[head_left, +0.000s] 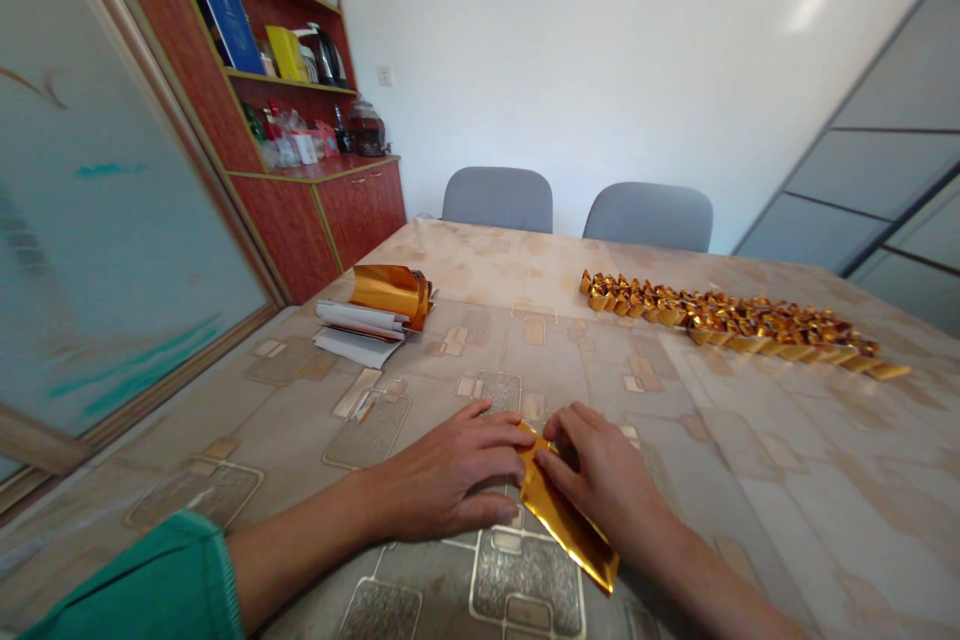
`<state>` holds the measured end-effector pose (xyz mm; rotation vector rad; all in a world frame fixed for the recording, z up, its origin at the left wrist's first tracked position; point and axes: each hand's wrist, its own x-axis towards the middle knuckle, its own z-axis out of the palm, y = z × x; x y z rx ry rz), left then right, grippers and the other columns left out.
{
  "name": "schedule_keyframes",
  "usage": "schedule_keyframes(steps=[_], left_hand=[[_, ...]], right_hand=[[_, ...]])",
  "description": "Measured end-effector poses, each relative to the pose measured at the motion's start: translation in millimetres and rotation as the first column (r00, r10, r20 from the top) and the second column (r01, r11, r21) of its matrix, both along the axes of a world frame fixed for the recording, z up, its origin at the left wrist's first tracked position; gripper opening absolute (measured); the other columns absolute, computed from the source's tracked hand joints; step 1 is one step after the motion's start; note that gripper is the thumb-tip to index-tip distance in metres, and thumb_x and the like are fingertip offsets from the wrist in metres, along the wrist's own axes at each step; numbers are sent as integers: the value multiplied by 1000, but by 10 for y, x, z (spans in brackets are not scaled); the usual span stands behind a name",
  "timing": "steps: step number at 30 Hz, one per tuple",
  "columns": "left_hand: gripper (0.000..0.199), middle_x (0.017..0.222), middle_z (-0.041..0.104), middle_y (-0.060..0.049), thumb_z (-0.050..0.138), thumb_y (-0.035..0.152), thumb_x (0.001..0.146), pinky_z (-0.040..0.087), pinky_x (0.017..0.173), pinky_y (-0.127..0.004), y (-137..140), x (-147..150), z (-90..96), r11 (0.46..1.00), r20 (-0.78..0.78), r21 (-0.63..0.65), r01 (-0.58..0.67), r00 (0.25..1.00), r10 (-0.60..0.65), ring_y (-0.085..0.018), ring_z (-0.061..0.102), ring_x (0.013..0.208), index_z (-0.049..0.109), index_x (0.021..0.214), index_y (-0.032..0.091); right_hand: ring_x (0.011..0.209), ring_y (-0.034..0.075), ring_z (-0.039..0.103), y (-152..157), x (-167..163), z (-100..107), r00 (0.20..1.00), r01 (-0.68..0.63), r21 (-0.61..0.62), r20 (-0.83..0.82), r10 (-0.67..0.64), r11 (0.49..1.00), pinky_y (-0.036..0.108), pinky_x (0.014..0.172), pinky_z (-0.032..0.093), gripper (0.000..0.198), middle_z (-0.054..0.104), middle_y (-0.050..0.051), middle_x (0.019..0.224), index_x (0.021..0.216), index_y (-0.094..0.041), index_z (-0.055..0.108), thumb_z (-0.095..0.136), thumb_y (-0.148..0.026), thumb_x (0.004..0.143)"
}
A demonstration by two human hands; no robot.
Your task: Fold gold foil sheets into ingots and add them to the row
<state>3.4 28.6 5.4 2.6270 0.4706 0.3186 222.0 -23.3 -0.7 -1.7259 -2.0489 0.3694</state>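
Note:
A strip of shiny gold foil paper (pixel 568 517) lies slantwise on the table in front of me, folded along its length. My left hand (pixel 450 470) rests beside it with fingers stretched out, the tips touching its upper left edge. Over its upper right side is my right hand (pixel 600 470), thumb and curled fingers pressed on the foil. The right fingertips are partly hidden behind the hand itself.
Rows of folded gold foil pieces (pixel 735 317) stand at the back right of the patterned tabletop (pixel 465 270). A stack of gold foil sheets (pixel 390 290) with white backs lies at the left. Beyond are two grey chairs (pixel 497 198) and a red shelf cabinet (pixel 360 210).

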Motion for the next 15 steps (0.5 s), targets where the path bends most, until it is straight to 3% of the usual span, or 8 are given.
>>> schedule_keyframes(steps=[4, 8, 11, 13, 15], left_hand=[[15, 132, 63, -4, 62, 33, 92, 17, 118, -51, 15, 118, -40, 998, 44, 49, -31, 999, 29, -26, 46, 135, 63, 103, 22], [8, 119, 68, -3, 59, 27, 94, 35, 106, -41, 72, 205, -15, 981, 75, 194, 7, 997, -22, -21, 58, 112, 64, 94, 21], [13, 112, 69, -2, 53, 22, 97, 42, 93, -33, 129, 234, -17, 960, 62, 275, 54, 995, -73, -18, 58, 102, 65, 91, 20], [14, 106, 70, -1, 53, 23, 97, 41, 96, -34, 173, 237, -42, 946, 62, 320, 50, 995, -73, -18, 57, 103, 65, 92, 21], [14, 100, 71, -1, 54, 24, 97, 38, 100, -37, 205, 230, -69, 932, 79, 364, 3, 996, -34, -19, 57, 105, 66, 91, 21]], right_hand=[[75, 19, 59, 29, 16, -28, 1000, 5, -71, 1, -5, 997, 27, 65, 41, 8, 65, 4, 82, 78, -19, 61, 62, -12, 83], [74, 19, 59, 19, 80, 1, 1000, -26, -72, -18, 25, 997, 28, 65, 41, 8, 64, 4, 81, 80, -19, 62, 61, -12, 84], [85, 20, 59, 7, 101, 72, 980, -185, 32, -69, 187, 982, 31, 74, 44, 13, 65, 4, 89, 87, -19, 63, 54, -11, 91], [92, 20, 58, 6, 100, 114, 939, -315, 87, -113, 324, 945, 32, 80, 46, 19, 65, 4, 95, 96, -21, 63, 48, -10, 95], [94, 20, 58, 8, 94, 124, 916, -370, 85, -133, 379, 925, 32, 82, 47, 24, 65, 5, 101, 108, -23, 61, 46, -8, 96]])
